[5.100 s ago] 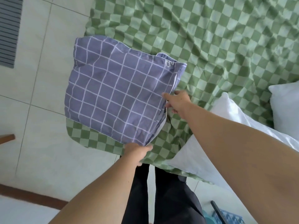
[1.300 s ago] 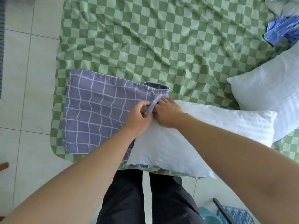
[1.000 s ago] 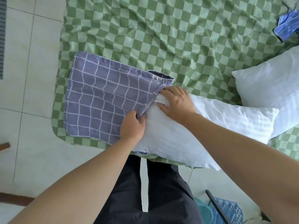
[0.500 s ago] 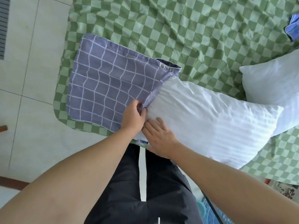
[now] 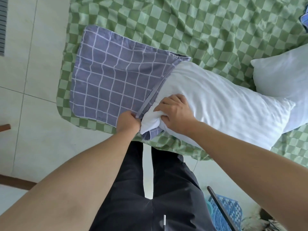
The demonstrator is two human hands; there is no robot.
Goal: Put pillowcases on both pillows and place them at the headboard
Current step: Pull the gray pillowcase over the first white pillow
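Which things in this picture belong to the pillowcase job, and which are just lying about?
Part of the job:
- purple grid pillowcase
- white pillow going into it
- second white pillow
- left hand gripping the pillowcase hem
- right hand gripping the pillow corner

Just lying about:
- green checked bedsheet
- blue plastic basket
- blue cloth at the frame edge

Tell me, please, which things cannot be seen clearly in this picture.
Head view only:
- Pillow: how far its end sits inside the pillowcase is hidden by the fabric.
- Second pillow: cut off by the right edge.
- Left hand fingers: curled under, hidden by the hand.
- Headboard: out of frame.
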